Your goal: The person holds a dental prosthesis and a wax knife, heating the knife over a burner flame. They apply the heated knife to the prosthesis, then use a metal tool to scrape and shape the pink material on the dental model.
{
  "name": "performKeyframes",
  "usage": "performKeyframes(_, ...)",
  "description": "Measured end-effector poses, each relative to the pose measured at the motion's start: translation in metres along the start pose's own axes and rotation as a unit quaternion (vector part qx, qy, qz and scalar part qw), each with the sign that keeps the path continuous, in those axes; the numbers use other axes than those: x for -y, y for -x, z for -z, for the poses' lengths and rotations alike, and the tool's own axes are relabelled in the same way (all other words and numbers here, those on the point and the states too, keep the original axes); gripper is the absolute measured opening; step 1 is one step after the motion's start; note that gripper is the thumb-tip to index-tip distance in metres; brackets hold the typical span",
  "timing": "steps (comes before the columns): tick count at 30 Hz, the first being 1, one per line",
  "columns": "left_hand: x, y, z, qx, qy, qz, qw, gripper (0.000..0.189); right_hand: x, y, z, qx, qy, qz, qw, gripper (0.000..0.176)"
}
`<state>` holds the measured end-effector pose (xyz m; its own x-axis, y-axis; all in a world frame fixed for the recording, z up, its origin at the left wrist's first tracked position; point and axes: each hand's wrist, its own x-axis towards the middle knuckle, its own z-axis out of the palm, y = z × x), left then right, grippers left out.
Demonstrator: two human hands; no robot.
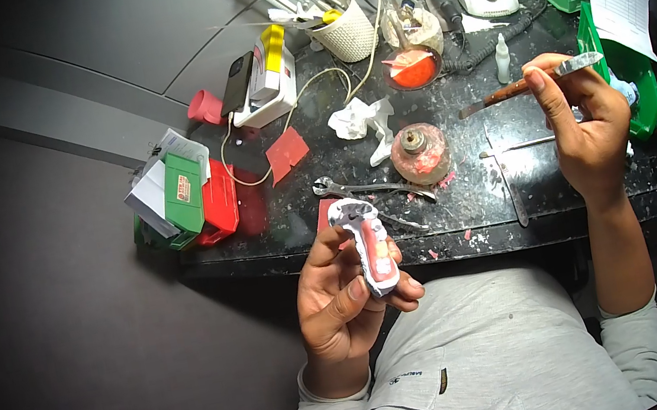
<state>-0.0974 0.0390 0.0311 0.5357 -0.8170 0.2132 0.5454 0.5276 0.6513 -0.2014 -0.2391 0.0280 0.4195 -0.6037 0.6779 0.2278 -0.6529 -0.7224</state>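
My left hand (335,314) grips a dental plaster cast (374,254) by its sides, just off the bench's front edge. Pink wax and pale teeth run along the cast. Up on the right, my right hand (592,128) pinches a wax knife (509,91) with a wooden handle; its broad metal blade points right and its narrow end points left, apart from the cast. Between the hands stands a round glass spirit burner (422,158) with pink wax on it. Pliers (378,186) lie beside the burner, partly behind the cast.
A metal spatula (510,189) and a thin tool (524,144) lie below my right hand. A pan of red wax (414,71), crumpled tissue (362,120) and a dropper bottle (502,58) stand farther back. Green bins (184,193) flank the left side. A pink wax sheet (287,155) lies nearby.
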Motion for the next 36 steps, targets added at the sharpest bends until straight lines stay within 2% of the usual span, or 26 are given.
performKeyframes(14,0.004,-0.004,0.000,-0.030,-0.028,-0.014,0.999,0.055,0.000,0.000,0.001,0.002,-0.007,-0.004,1.000,0.007)
performKeyframes(22,0.012,-0.007,0.002,-0.065,-0.189,-0.108,0.974,0.062,0.000,0.001,-0.001,0.001,-0.009,-0.008,1.000,0.007)
performKeyframes(30,0.021,-0.006,0.006,-0.084,-0.235,-0.150,0.957,0.068,-0.011,-0.001,-0.006,0.028,-0.022,-0.030,0.999,0.010)
performKeyframes(32,0.025,-0.010,0.015,-0.066,-0.241,-0.153,0.956,0.065,-0.011,-0.003,-0.005,0.076,0.050,-0.052,0.995,0.017)
performKeyframes(34,0.028,-0.012,0.020,-0.077,-0.249,-0.128,0.957,0.060,-0.022,-0.003,-0.008,0.080,0.061,-0.079,0.992,0.024)
performKeyframes(36,0.033,-0.012,0.021,-0.090,-0.226,-0.111,0.964,0.060,-0.029,-0.007,-0.006,0.109,0.128,-0.111,0.979,0.027)
